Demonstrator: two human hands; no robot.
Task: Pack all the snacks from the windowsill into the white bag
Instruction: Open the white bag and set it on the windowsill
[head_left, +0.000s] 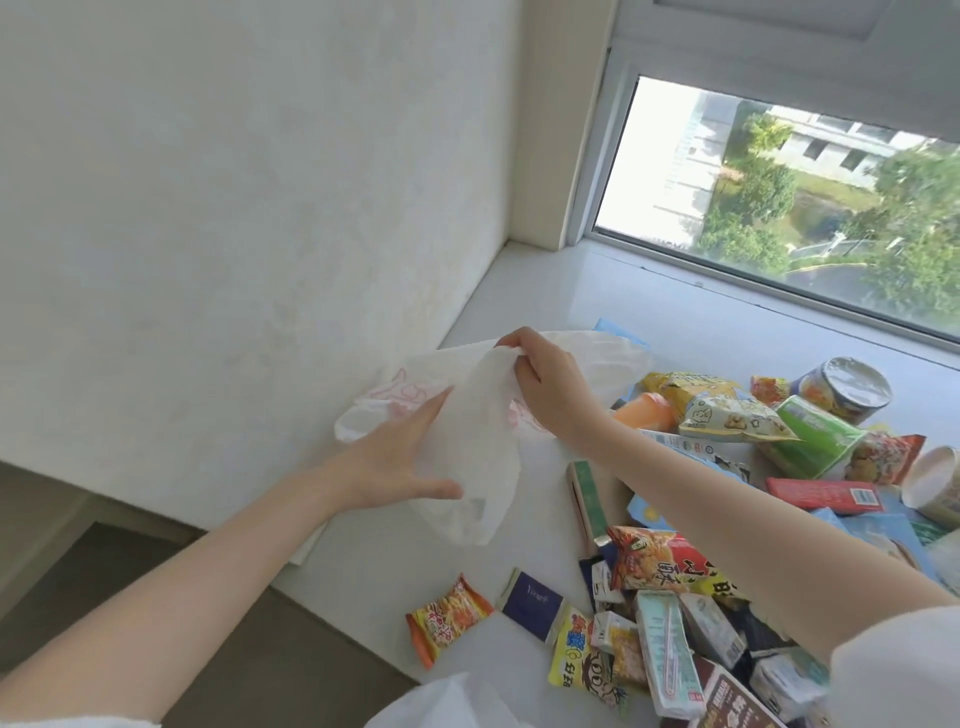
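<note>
**Bag lifted beside the snack heap**

While the right hand (540, 387) pinches a fold of the white bag (467, 441) and lifts it, the left hand (400, 457) lies spread with straight fingers against the plastic. Beneath them is the windowsill (649, 312); the snacks (727, 519) lie heaped just right of the bag.

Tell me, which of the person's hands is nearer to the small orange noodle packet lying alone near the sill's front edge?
Left. The left hand touches the white bag up and left of the orange packet; the right hand pinches the bag's top, farther back.
</note>
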